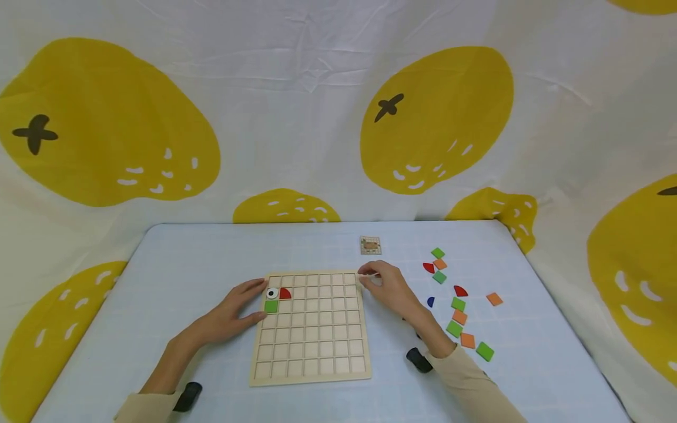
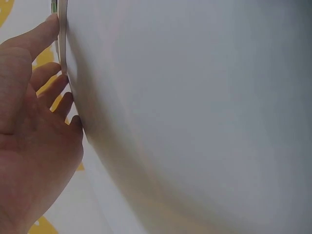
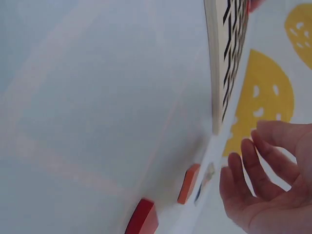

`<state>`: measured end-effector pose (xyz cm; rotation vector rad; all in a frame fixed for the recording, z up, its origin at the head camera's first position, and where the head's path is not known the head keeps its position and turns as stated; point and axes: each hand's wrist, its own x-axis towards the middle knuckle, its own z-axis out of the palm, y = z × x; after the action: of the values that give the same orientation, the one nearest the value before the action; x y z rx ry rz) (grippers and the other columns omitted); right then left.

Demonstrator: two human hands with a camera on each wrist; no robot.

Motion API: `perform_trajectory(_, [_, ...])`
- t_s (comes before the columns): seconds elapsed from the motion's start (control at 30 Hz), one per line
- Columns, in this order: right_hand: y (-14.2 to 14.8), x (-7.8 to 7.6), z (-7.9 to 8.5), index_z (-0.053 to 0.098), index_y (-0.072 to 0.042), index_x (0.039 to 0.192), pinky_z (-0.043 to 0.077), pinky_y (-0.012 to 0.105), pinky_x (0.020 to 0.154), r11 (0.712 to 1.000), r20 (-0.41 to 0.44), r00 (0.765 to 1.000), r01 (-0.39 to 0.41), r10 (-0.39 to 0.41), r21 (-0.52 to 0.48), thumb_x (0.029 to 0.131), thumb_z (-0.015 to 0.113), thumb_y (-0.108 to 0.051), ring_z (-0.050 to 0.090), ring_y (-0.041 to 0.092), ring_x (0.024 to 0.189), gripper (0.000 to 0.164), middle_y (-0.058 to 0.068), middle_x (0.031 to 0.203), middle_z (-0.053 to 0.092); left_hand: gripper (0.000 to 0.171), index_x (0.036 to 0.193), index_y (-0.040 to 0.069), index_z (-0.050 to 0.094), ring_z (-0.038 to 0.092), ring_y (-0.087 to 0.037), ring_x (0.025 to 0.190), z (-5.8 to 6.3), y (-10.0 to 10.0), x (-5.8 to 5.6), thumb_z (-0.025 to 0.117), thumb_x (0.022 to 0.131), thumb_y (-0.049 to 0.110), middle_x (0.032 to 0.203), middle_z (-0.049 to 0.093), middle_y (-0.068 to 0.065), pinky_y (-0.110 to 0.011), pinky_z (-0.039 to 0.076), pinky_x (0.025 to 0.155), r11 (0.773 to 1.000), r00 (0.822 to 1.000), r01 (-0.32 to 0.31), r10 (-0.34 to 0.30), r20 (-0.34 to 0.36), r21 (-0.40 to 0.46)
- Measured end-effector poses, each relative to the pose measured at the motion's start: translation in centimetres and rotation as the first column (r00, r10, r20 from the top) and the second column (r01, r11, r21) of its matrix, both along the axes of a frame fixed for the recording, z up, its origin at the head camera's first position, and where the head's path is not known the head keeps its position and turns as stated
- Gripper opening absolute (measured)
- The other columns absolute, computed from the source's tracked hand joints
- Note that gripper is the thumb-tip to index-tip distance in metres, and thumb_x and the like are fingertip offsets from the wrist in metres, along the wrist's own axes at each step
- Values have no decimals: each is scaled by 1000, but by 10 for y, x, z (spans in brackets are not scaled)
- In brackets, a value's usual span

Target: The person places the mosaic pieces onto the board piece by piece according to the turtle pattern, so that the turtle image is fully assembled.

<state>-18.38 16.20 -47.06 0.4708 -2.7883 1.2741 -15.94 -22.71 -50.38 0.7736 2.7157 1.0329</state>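
A square wooden grid board [image 1: 312, 383] lies on the table. In its upper left cells sit a white tile with a black dot [image 1: 272, 293], a red quarter-round tile [image 1: 285, 293] and a green square tile [image 1: 271, 306]. My left hand [image 1: 233, 314] rests against the board's left edge, thumb and fingers spread; the left wrist view shows the fingertips at that edge. Over by the upper right corner is my right hand [image 1: 391, 289], its fingers loosely bent. Nothing shows between that hand's fingers and thumb [image 3: 278, 129] in the right wrist view.
A small picture card [image 1: 371, 245] lies beyond the board. Scattered to the right are several loose tiles: green squares [image 1: 455, 328], orange squares [image 1: 494, 299], red quarter-rounds [image 1: 461, 291] and a blue half-round [image 1: 431, 301]. My right forearm partly covers some dark pieces. A patterned cloth hangs behind the table.
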Motion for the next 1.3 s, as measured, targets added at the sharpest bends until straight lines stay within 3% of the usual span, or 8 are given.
perform_trajectory(0.67, [83, 6, -2, 71, -2, 117, 49, 55, 103, 977, -4, 979, 204, -204, 66, 99, 69, -11, 61, 35, 116, 21, 16, 120, 69, 70, 154, -3, 42, 29, -50, 145, -2, -2, 0, 71, 99, 28, 159, 35, -25, -71, 30, 110, 1000, 1000, 6, -5, -28, 24])
perform_trajectory(0.97, [114, 11, -5, 69, -2, 121, 48, 56, 104, 952, 38, 954, 294, -298, 85, 101, 66, -14, 58, 38, 117, 23, 19, 122, 65, 71, 155, -2, 41, 28, -49, 146, -4, -1, -1, 71, 99, 29, 160, 34, -24, -70, 29, 112, 1000, 1000, 6, -6, -14, 20])
perform_trajectory(1.3, [131, 12, -6, 68, 4, 123, 44, 61, 106, 940, 25, 949, 309, -316, 145, 99, 66, -4, 54, 44, 120, 25, 26, 125, 61, 71, 156, -1, 41, 28, -48, 146, -3, -1, 0, 70, 99, 31, 160, 34, -23, -69, 29, 112, 1000, 1000, 2, -2, -11, 13])
